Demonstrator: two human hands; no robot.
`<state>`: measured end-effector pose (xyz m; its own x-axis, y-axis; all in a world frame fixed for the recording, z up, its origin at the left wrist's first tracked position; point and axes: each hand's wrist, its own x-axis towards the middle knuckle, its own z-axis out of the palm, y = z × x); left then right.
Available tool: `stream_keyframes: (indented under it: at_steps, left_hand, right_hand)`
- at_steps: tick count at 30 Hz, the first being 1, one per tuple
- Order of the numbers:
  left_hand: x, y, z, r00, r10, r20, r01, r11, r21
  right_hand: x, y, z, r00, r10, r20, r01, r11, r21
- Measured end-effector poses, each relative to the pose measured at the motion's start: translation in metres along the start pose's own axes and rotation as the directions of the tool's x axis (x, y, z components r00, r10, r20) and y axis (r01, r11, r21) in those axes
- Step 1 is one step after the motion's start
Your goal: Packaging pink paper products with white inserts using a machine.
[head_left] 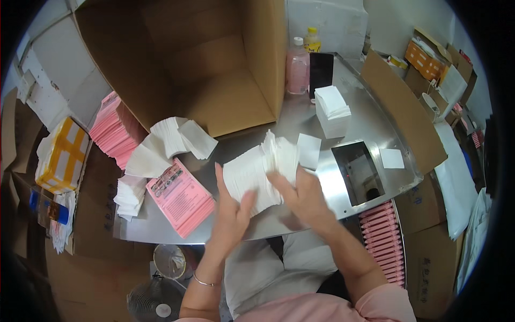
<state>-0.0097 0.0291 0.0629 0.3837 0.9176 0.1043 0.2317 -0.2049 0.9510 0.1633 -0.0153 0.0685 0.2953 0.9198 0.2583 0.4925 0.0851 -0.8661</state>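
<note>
1. A thick stack of white folded paper [244, 174] is held between a person's two bare hands, in front of the body and over the near part of a steel table [370, 115].
2. Its long axis runs left to right across the body, tipping slightly upward to the right; the right end is fanned and uneven.
3. Neither hand is nearer: both touch the stack, one towards each end.
4. The left hand [232, 214] is partly open, cupping the left end, thumb on the near side and a finger along the left edge.
5. The right hand [304, 197] is half curled at the right end, thumb against the near side; its other fingertips are hidden.
6. A pink packet pile [182, 201] lies left of the left hand; a loose white sheet [309, 150] lies just beyond the right hand.
</note>
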Motion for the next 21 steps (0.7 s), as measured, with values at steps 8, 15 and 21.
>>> stream_keyframes:
  at_steps: [8, 15, 21]
  left_hand:
    - [0.008, -0.020, -0.035, 0.984, -0.118, -0.135, 0.142, 0.973, 0.180]
    - [0.014, -0.016, -0.005, 0.988, 0.070, -0.134, -0.039, 0.974, 0.223]
    - [-0.012, -0.038, -0.002, 0.964, 0.220, -0.149, -0.226, 0.974, -0.027]
  right_hand:
    - [0.033, 0.019, -0.015, 0.905, 0.319, 0.281, -0.251, 0.935, -0.252]
    - [0.032, 0.026, 0.027, 0.959, 0.149, 0.239, -0.141, 0.989, -0.050]
    - [0.008, 0.034, 0.008, 0.979, -0.146, 0.142, 0.144, 0.989, 0.024]
